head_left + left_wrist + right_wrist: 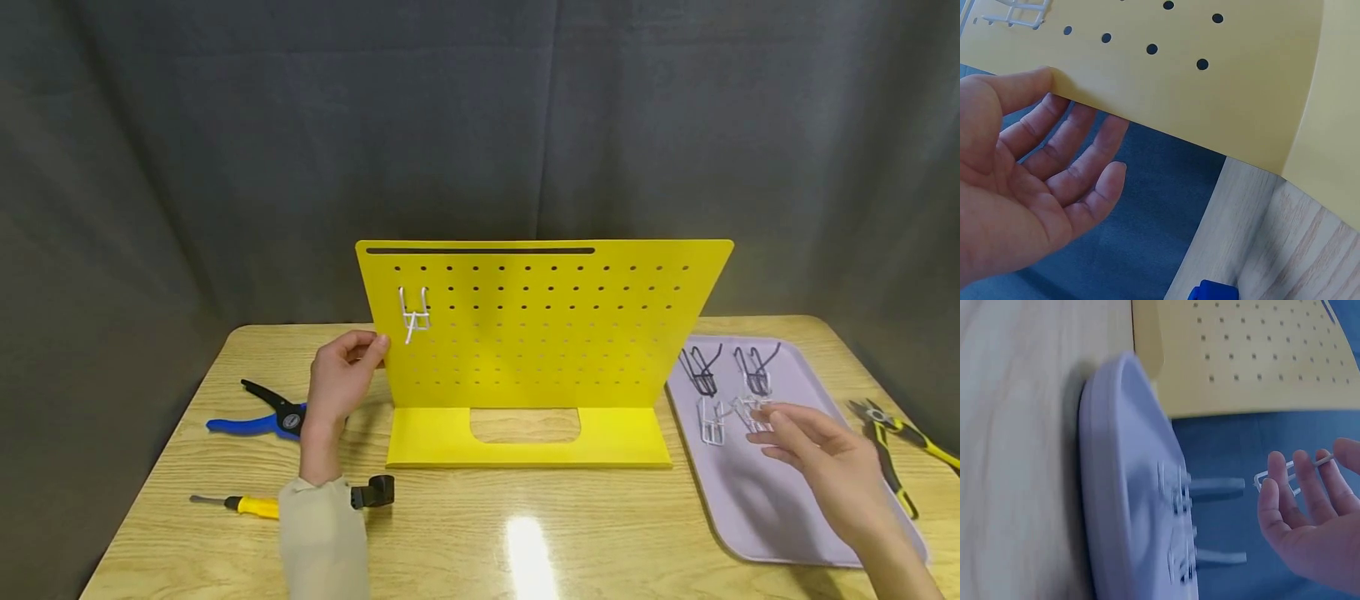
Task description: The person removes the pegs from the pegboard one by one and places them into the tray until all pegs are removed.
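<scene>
A yellow pegboard (540,350) stands upright on its bent foot, with a white wire hook (414,315) hung in its upper left holes. My left hand (345,375) grips the board's left edge, thumb on the front and fingers reaching behind, as the left wrist view shows. Over the tray, my right hand (828,467) pinches another white wire hook (1260,479) between thumb and fingers; the fingers partly cover it. One more white hook (711,422) lies in the lilac tray (780,508), below two black wire hooks (702,372).
Blue-handled pliers (251,425) and a yellow screwdriver (251,506) lie on the wooden table left of the board. Yellow-and-black cutters (888,442) lie along the tray's right side. A dark curtain (480,125) hangs behind the table.
</scene>
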`<action>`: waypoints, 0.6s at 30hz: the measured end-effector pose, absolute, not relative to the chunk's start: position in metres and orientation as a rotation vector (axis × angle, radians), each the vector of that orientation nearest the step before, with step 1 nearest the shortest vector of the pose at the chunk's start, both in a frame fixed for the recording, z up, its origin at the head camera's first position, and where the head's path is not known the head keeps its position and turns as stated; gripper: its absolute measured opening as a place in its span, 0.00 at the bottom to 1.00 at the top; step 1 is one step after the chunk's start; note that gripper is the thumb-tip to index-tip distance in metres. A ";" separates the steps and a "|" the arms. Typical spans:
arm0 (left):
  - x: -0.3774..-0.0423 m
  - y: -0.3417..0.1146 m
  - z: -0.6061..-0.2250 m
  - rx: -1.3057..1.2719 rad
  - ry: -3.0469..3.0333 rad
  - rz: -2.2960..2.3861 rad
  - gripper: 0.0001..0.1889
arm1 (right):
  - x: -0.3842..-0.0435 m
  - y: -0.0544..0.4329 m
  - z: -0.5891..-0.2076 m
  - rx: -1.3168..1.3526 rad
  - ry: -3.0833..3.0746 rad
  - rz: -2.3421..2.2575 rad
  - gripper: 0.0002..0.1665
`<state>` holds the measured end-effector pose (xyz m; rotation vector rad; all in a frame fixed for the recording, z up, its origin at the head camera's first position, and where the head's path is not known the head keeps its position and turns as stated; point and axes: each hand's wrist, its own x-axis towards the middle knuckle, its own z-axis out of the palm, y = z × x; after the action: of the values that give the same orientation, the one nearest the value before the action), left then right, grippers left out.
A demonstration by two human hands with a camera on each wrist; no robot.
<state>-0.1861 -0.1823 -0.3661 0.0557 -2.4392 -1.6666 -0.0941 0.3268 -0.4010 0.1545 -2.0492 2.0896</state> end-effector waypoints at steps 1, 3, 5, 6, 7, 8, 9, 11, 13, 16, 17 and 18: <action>-0.186 -0.182 -0.366 0.061 -2.438 -1.668 0.17 | -0.092 0.332 -0.402 0.137 -2.039 2.086 0.13; -0.186 -0.182 -0.366 0.066 -2.437 -1.668 0.17 | -0.088 0.342 -0.402 0.122 -2.002 2.092 0.13; -0.186 -0.183 -0.365 0.064 -2.437 -1.666 0.17 | -0.085 0.352 -0.405 0.116 -1.961 2.102 0.14; -0.186 -0.183 -0.365 0.062 -2.437 -1.663 0.17 | -0.083 0.357 -0.405 0.105 -1.959 2.096 0.14; -0.186 -0.183 -0.365 0.061 -2.436 -1.662 0.17 | -0.082 0.362 -0.406 0.094 -1.946 2.103 0.14; -0.186 -0.183 -0.365 0.060 -2.433 -1.660 0.17 | -0.082 0.367 -0.407 0.087 -1.933 2.115 0.15; -0.186 -0.183 -0.365 0.061 -2.431 -1.659 0.17 | -0.081 0.372 -0.409 0.072 -1.939 2.113 0.15; -0.186 -0.183 -0.366 0.059 -2.428 -1.656 0.16 | -0.082 0.383 -0.411 0.050 -1.954 2.119 0.16; -0.186 -0.183 -0.366 0.060 -2.424 -1.658 0.16 | -0.082 0.393 -0.414 0.019 -1.975 2.143 0.16; -0.186 -0.182 -0.365 0.055 -2.424 -1.655 0.16 | -0.084 0.407 -0.420 -0.068 -2.046 2.164 0.15; -0.186 -0.182 -0.365 0.052 -2.425 -1.656 0.16 | -0.085 0.411 -0.422 -0.117 -2.087 2.161 0.15; -0.187 -0.182 -0.366 0.052 -2.426 -1.657 0.16 | -0.085 0.415 -0.425 -0.170 -2.119 2.158 0.14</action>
<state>-0.1865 -0.1820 -0.3656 0.0518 -2.4262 -1.6566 -0.0851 0.4151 -0.4245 -0.1700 -2.1194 2.1585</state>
